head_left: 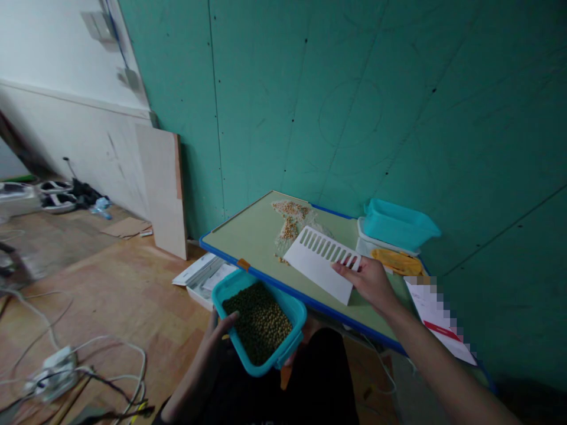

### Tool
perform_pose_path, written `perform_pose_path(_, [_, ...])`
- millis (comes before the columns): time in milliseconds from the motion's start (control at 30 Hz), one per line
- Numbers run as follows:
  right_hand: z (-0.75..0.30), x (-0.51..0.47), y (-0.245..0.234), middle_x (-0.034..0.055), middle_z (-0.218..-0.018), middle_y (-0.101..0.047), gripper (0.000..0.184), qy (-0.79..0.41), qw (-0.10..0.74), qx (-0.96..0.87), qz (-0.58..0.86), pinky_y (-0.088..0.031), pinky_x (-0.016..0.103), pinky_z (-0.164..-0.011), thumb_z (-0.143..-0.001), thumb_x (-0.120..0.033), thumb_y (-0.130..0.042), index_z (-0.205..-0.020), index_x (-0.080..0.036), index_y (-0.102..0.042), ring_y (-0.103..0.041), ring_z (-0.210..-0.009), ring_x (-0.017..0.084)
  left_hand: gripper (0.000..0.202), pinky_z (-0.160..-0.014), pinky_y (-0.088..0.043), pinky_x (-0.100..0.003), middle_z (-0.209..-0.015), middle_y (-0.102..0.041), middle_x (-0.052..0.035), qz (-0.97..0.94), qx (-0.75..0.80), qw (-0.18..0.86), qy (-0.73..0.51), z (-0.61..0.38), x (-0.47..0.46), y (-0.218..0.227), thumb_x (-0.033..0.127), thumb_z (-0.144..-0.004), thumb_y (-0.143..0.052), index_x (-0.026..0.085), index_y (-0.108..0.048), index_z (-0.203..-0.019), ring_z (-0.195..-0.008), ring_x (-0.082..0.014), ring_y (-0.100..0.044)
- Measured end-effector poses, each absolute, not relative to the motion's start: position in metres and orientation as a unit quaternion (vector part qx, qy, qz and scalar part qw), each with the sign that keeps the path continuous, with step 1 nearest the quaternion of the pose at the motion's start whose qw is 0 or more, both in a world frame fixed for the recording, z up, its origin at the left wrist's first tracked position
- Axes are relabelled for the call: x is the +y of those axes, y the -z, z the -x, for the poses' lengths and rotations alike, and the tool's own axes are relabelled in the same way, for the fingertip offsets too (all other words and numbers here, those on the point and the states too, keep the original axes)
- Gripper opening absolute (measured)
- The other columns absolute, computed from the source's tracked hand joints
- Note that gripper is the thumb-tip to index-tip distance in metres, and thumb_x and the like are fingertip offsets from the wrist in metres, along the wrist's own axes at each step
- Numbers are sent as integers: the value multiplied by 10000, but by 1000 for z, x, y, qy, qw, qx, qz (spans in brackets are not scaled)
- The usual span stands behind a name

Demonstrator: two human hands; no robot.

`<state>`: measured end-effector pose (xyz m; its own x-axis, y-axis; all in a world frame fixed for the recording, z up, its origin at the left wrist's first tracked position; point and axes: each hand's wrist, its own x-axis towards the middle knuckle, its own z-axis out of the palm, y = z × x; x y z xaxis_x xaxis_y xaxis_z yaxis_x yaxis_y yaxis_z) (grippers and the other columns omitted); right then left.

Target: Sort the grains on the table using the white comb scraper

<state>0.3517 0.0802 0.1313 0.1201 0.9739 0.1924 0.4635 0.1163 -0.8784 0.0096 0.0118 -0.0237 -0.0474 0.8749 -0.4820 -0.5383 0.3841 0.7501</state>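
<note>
My left hand (221,332) grips the left side of a turquoise plastic container (296,313), thumb over the rim, in front of the table's edge. Green beans (243,302) and pale soybeans (271,319) lie inside it. A white slotted plastic board (316,268) is pinched in my right hand (365,280) by its slotted right end, tilted over the table (239,236). Just beyond the board, a scattered heap of white grains and orange-brown kernels (290,221) lies on the tabletop. The fingers behind the board and under the container are partly hidden.
A second turquoise container (398,224) rests on a white one at the table's right end, near a yellow cloth (398,261) and a paper sheet (443,324). A green wall (266,106) stands behind. Cables and a power strip (55,372) lie on the floor.
</note>
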Motion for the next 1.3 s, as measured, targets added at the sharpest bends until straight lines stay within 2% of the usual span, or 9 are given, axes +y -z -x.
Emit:
perform_pose_path(100, [-348,81,-132,101,-715,-808,499,-293,451,-592,600,-528,356,-603,-671,-673,-873,-714,-183,-787,-717,-662,273,883,-671,-697,-384,-1353,-806,-101,-205,520,640,-527,-12,8,9,400,-926,-828,397,-395,-1696,-926,-323,-866])
perform_pose_path(267, [-345,74,-135,105,-743,-820,503,-314,452,-586,595,-558,367,-631,-659,-671,-897,-729,-182,-805,-730,-684,277,842,-751,-715,-423,-1315,-811,-100,-223,527,641,-511,-10,4,-5,506,-888,-853,352,-480,-1626,-1042,-364,-856])
perform_pose_path(400, [-343,74,-137,99,-731,-811,499,-324,456,-580,592,-566,369,-630,-637,-664,-918,-713,-186,-798,-726,-680,274,874,-744,-714,-438,-1171,-825,-109,-212,528,639,-517,-8,10,3,504,-825,-898,295,-489,-1568,-1024,-388,-856])
perform_pose_path(633, [-321,81,-134,79,-685,-780,480,-358,452,-591,564,-495,318,-574,-638,-630,-916,-694,-168,-797,-672,-625,225,805,-610,-674,-352,-1232,-822,-91,-225,550,625,-506,-5,14,8,520,-843,-880,330,-520,-1537,-856,-309,-860])
perform_pose_path(767, [-313,82,-134,80,-696,-791,483,-368,457,-594,551,-512,317,-577,-635,-627,-938,-704,-167,-807,-682,-630,226,793,-686,-701,-401,-1231,-824,-106,-220,549,634,-499,-2,13,6,547,-852,-876,303,-537,-1526,-901,-329,-859])
perform_pose_path(967, [-322,112,-134,130,-801,-852,599,-312,519,-567,559,-583,370,-647,-517,-707,-984,-749,-174,-840,-761,-711,298,814,-775,-722,-462,-1193,-828,-121,-202,543,644,-500,1,16,9,500,-866,-877,303,-511,-1566,-956,-357,-861])
perform_pose_path(1100, [-323,122,-129,128,-773,-842,588,-285,489,-605,560,-563,359,-612,-593,-732,-936,-739,-170,-842,-761,-706,306,795,-798,-726,-469,-1168,-832,-104,-207,554,637,-495,2,15,6,492,-897,-847,315,-487,-1584,-933,-342,-862])
perform_pose_path(1300, [-316,106,-126,88,-769,-829,492,-316,435,-656,529,-568,344,-623,-713,-652,-894,-782,-166,-849,-759,-726,289,837,-864,-724,-474,-1324,-813,-129,-197,549,645,-493,5,13,9,542,-844,-889,307,-529,-1562,-981,-356,-863])
